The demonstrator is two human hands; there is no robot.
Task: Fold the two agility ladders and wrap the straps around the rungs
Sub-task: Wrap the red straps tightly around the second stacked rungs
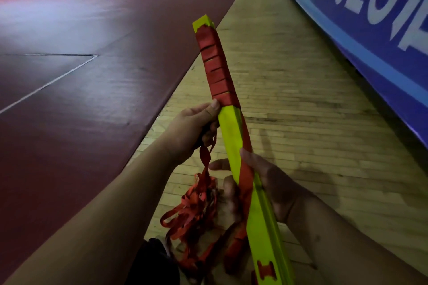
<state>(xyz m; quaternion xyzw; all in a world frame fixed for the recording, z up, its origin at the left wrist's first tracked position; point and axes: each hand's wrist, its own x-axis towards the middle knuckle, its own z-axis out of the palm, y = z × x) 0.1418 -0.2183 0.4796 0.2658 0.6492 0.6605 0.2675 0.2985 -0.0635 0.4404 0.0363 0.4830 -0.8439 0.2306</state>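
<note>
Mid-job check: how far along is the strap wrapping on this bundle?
Done: the yellow rungs are stacked into one bundle, and the red strap is coiled round its upper part. In hand: the left hand pinches the red strap at the last coil; the right hand grips the bundle lower down. Left: a loose strap tangle hangs below, the lower part is uncoiled, and no second ladder is in view.
</note>
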